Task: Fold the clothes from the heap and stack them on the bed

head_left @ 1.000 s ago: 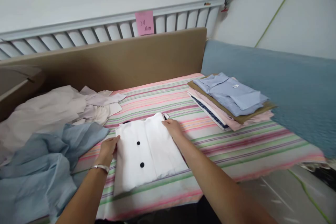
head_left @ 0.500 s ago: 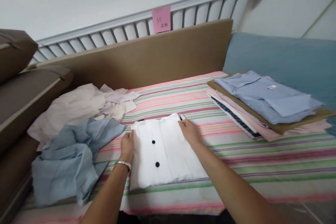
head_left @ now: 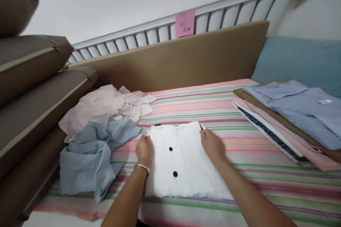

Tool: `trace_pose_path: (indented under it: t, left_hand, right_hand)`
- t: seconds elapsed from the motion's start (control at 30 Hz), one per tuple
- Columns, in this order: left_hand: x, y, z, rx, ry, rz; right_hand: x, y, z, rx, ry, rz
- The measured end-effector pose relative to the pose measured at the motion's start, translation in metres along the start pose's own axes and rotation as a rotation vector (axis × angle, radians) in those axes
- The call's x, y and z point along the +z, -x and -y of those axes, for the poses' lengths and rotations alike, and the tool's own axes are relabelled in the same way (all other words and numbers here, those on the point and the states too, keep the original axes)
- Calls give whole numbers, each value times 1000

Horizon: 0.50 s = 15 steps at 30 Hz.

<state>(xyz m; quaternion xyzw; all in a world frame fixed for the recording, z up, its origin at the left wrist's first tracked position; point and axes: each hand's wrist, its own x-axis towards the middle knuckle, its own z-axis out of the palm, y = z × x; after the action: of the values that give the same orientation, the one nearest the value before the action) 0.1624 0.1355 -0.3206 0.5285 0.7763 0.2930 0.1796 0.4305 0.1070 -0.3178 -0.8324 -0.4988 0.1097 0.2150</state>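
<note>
Stretches both bare forearms in from the near edge, slanting the left forearm far and slightly right, the right forearm far and left. Wears a silvery bracelet at the left wrist. Pinches the left edge of a folded white garment, close to its far corner, in the curled left hand. Grasps the opposite edge by the far right corner with the right hand, thumb toward the cloth, remaining fingers partly hidden. Keeps both hands nearly level with each other, on either side of the garment. Has that garment lying on a striped cover, in the near middle, two black buttons facing up. To the left, a crumpled blue garment, then, farther, a pale heap of clothes, both beside stacked brown cushions. To the right, a stack of folded clothes, topped with blue. At the far side, a brown panel, a blue panel at its right, and behind, a white radiator bearing a pink note.
</note>
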Motion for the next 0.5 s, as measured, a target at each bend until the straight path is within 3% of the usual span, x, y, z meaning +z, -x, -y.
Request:
trace_pose_path:
  t: [0.2,0.33,0.43,0.5]
  left_hand:
    - [-11,-5,-1,32,-95,16]
    - [-27,-28,0,140,-81,60]
    - [-29,-40,-4,212,-84,89]
    - [-25,-44,-7,256,-90,101]
  right_hand:
    - [-14,2,4,-60,29,18]
    - [-21,33,23,-469,-34,-162]
    - [-7,72,39,-759,-41,-49]
    - [9,94,44,-819,-11,78]
